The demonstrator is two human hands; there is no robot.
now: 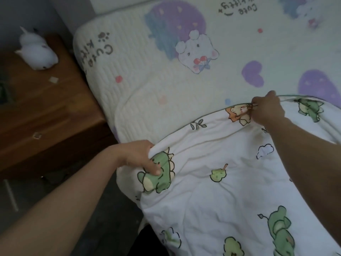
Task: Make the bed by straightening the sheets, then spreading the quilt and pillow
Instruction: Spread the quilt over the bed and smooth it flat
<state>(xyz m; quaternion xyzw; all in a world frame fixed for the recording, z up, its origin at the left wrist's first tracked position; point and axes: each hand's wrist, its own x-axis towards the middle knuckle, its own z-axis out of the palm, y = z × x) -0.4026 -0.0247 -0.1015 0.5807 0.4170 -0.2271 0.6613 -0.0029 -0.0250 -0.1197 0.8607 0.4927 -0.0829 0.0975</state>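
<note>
A white quilt (221, 182) printed with green dinosaurs covers the near part of the bed. Its top edge curves across the mattress. My left hand (140, 157) grips the quilt's left corner at the bed's side edge, fingers curled round the fabric. My right hand (267, 109) pinches the quilt's top edge farther right, over an orange print. The cream quilted sheet (147, 76) with purple hearts, a white kitten and "Cute Kitty" lettering lies flat over the far half of the bed. No pillow is in view.
A wooden bedside cabinet (46, 111) stands left of the bed, with a white plush toy (36, 50) on top. Dark floor (103, 209) shows between the cabinet and the bed.
</note>
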